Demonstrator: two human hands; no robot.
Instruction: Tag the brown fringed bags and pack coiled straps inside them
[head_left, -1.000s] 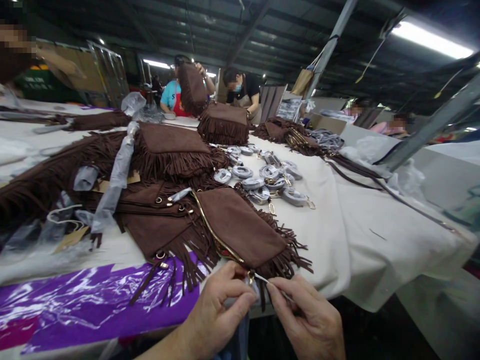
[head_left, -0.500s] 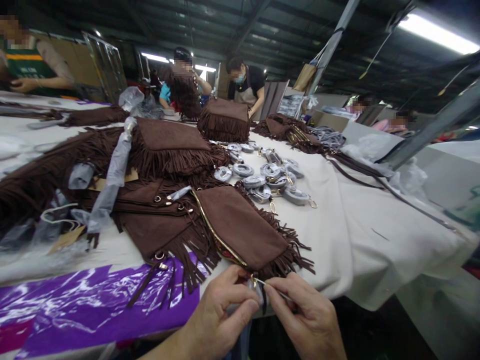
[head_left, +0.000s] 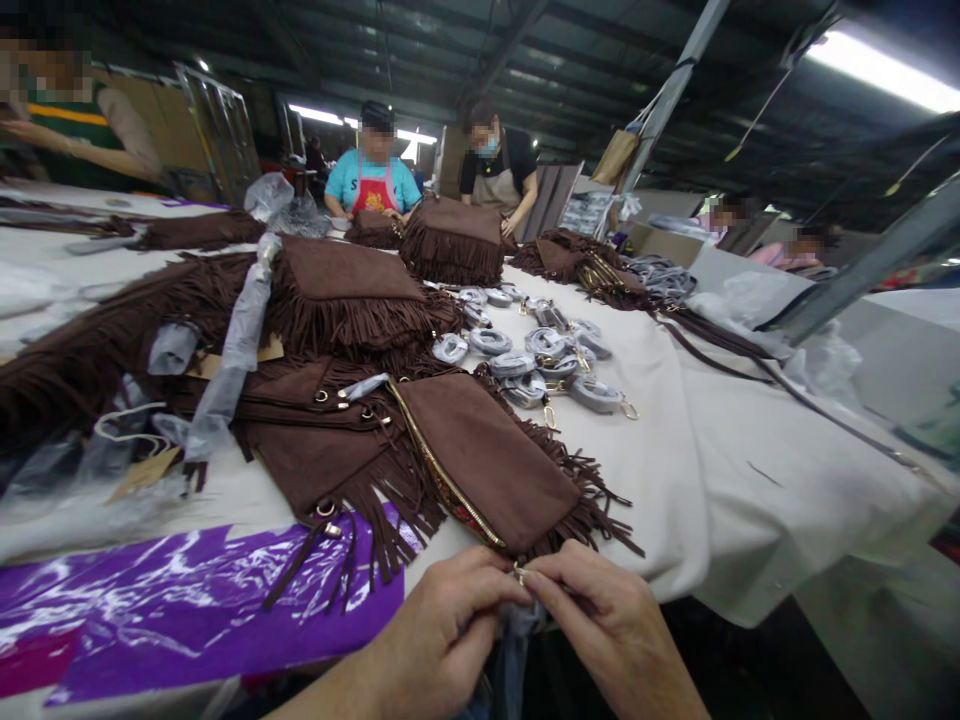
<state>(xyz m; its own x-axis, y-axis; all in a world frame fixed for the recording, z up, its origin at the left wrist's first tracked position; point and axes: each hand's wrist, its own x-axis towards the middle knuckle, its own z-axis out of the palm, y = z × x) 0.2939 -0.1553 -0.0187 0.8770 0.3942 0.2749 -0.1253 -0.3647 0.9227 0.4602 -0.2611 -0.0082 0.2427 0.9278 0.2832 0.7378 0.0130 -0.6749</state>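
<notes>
At the table's near edge, my left hand pinches one end of a plastic-wrapped strap, which hangs down below the fingers. My right hand is closed on a small metal clip at that end. Both sets of fingertips nearly meet and cover most of the clip. Just beyond them lies a brown fringed bag, its gold zipper partly open. More brown bags with metal rings lie to its left.
Several coiled, wrapped straps with gold clips lie beyond the bag. Fringed bags are stacked farther back. Purple glossy plastic covers the near left. Loose straps run along the right of the cloth-covered table. Co-workers are across the table.
My right fingertips have moved in against the left ones, hiding the thin pale piece they pinched before. The co-worker opposite has lowered a fringed bag to the table.
</notes>
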